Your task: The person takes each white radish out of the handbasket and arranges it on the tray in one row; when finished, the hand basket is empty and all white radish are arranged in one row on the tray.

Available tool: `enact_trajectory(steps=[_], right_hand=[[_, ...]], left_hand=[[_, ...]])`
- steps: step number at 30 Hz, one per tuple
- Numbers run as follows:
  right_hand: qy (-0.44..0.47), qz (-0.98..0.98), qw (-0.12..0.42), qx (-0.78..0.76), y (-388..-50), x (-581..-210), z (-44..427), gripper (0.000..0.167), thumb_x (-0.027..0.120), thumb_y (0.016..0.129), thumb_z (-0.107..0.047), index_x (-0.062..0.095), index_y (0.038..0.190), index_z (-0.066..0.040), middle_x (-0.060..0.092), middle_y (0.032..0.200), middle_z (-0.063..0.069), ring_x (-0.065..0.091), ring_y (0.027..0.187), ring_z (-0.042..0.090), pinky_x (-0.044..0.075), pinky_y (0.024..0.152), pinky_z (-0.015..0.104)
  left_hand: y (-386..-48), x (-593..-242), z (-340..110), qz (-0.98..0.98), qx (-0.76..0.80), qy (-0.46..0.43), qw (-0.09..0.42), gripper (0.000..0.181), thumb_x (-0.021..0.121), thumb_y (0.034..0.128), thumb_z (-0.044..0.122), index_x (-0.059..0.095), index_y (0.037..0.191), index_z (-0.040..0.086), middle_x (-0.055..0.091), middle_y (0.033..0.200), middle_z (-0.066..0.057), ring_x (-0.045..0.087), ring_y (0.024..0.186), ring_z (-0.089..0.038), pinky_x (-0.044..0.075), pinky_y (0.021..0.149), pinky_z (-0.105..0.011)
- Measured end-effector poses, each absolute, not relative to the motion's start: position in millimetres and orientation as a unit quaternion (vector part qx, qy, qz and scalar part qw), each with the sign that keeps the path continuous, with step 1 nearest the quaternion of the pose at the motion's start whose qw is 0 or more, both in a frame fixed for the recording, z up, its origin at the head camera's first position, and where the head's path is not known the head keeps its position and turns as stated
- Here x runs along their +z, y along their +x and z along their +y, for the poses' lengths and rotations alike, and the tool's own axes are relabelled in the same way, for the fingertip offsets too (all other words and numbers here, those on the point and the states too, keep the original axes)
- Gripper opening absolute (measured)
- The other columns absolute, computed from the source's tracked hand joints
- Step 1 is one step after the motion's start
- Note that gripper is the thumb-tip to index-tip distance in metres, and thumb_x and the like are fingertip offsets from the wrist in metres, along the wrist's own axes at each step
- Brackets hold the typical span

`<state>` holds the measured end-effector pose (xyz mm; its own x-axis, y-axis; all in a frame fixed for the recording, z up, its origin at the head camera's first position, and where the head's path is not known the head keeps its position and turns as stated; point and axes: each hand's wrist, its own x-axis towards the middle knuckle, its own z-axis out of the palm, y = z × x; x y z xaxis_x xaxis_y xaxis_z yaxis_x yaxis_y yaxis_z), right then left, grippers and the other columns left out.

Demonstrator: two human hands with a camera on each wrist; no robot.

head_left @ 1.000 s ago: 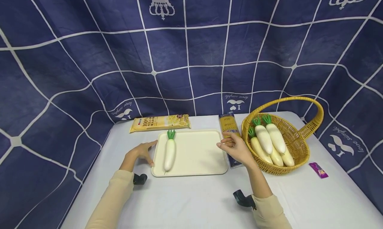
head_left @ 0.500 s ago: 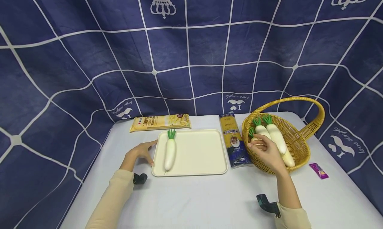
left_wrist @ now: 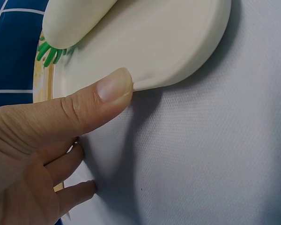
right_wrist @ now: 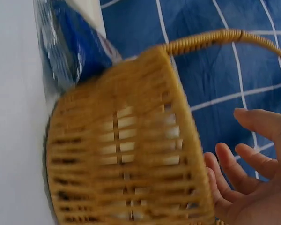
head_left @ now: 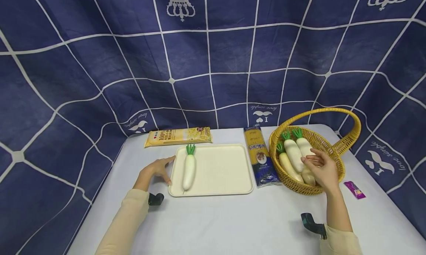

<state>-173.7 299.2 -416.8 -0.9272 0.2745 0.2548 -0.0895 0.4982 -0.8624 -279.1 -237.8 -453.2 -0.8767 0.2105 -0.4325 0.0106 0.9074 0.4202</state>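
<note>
My left hand (head_left: 156, 170) is at the left edge of a cream tray (head_left: 221, 170). In the left wrist view its thumb (left_wrist: 114, 86) touches the tray rim, while the other fingers spread down toward the tablecloth. One white radish (head_left: 189, 171) with green tops lies lengthwise on the tray's left side. Over the right part of a wicker basket (head_left: 332, 170) hovers my right hand (head_left: 324, 171), fingers loosely bent and nothing held. Several white radishes (head_left: 293, 155) lie in that basket, partly hidden by the hand. The right wrist view shows the hand's fingers (right_wrist: 234, 171) apart, beside the basket rim.
A blue and yellow pasta packet (head_left: 261, 157) lies between tray and basket. Behind the tray is a yellow packet (head_left: 178, 136). A small purple packet (head_left: 354, 190) sits right of the basket, whose tall handle (head_left: 326, 109) arches over it. A blue curtain (head_left: 229, 55) hangs behind.
My right hand has moved right, from beside the tray's right edge, across the pasta packet, to over the basket's right part. The left hand and the tray have stayed in place.
</note>
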Motion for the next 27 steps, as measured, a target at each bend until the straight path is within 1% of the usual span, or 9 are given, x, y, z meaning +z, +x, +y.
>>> enact_trajectory(steps=[7,10,13,16,19,21,23,25,27], right_hand=[[-0.083,-0.833,0.204,0.507,-180,-422,317,0.051,0.066,0.087,-0.011,0.046,0.127,0.014,0.051,0.078,-0.03,0.051,0.071,-0.016,0.045,0.066,0.0],[-0.097,-0.842,0.208,0.488,-183,-422,322,0.051,0.065,0.087,-0.012,0.046,0.127,0.013,0.051,0.078,-0.028,0.05,0.07,-0.017,0.044,0.065,-0.001],[-0.101,-0.855,0.211,0.464,-187,-420,326,0.051,0.065,0.087,-0.014,0.047,0.126,0.014,0.062,0.086,-0.006,0.047,0.069,-0.018,0.042,0.063,0.0],[-0.093,-0.867,0.208,0.443,-193,-417,329,0.051,0.064,0.087,-0.015,0.047,0.125,0.015,0.061,0.099,0.024,0.043,0.068,-0.02,0.04,0.063,-0.001],[-0.082,-0.882,0.192,0.422,-199,-412,334,0.055,0.064,0.087,-0.017,0.045,0.125,0.017,0.055,0.109,0.036,0.041,0.07,-0.019,0.037,0.062,-0.002],[-0.079,-0.891,0.176,0.41,-204,-410,336,0.057,0.064,0.087,-0.019,0.044,0.126,0.017,0.054,0.11,0.037,0.051,0.075,-0.007,0.037,0.063,-0.001],[-0.077,-0.9,0.158,0.399,-209,-409,339,0.06,0.064,0.087,-0.021,0.043,0.128,0.017,0.053,0.113,0.038,0.061,0.083,0.013,0.041,0.066,0.007],[-0.075,-0.909,0.138,0.386,-213,-409,341,0.063,0.063,0.088,-0.024,0.04,0.13,0.017,0.052,0.115,0.04,0.06,0.095,0.037,0.05,0.074,0.022],[-0.068,-0.917,0.118,0.375,-218,-410,343,0.066,0.062,0.088,-0.026,0.038,0.131,0.019,0.049,0.117,0.042,0.053,0.105,0.05,0.052,0.08,0.041]], left_hand=[[-279,-455,-238,0.946,0.208,0.059,0.242,0.123,0.092,0.0463,0.026,0.026,0.149,0.01,0.037,0.143,-0.028,0.029,0.133,-0.048,0.026,0.105,-0.066],[-279,-455,-238,0.947,0.204,0.064,0.24,0.123,0.092,0.0466,0.025,0.026,0.149,0.009,0.037,0.143,-0.028,0.029,0.132,-0.049,0.026,0.105,-0.066],[-279,-454,-239,0.947,0.203,0.067,0.24,0.123,0.092,0.0464,0.025,0.026,0.148,0.008,0.036,0.143,-0.029,0.028,0.132,-0.049,0.026,0.104,-0.066],[-279,-453,-238,0.947,0.203,0.065,0.24,0.123,0.092,0.046,0.026,0.026,0.148,0.008,0.036,0.143,-0.029,0.028,0.132,-0.05,0.026,0.104,-0.067],[-279,-453,-238,0.947,0.202,0.061,0.241,0.123,0.092,0.046,0.026,0.026,0.149,0.009,0.036,0.143,-0.028,0.027,0.133,-0.05,0.026,0.104,-0.067],[-279,-453,-238,0.947,0.201,0.059,0.242,0.123,0.092,0.0461,0.026,0.026,0.149,0.009,0.036,0.143,-0.028,0.027,0.133,-0.05,0.025,0.104,-0.067],[-279,-453,-238,0.948,0.2,0.058,0.243,0.123,0.092,0.0463,0.026,0.026,0.149,0.009,0.036,0.143,-0.028,0.027,0.133,-0.05,0.025,0.104,-0.067],[-279,-453,-237,0.948,0.199,0.057,0.243,0.123,0.092,0.0464,0.026,0.026,0.149,0.009,0.036,0.143,-0.028,0.027,0.133,-0.05,0.025,0.104,-0.067],[-279,-452,-237,0.948,0.198,0.057,0.242,0.123,0.092,0.0465,0.026,0.026,0.149,0.009,0.036,0.143,-0.028,0.027,0.133,-0.05,0.025,0.104,-0.067]])
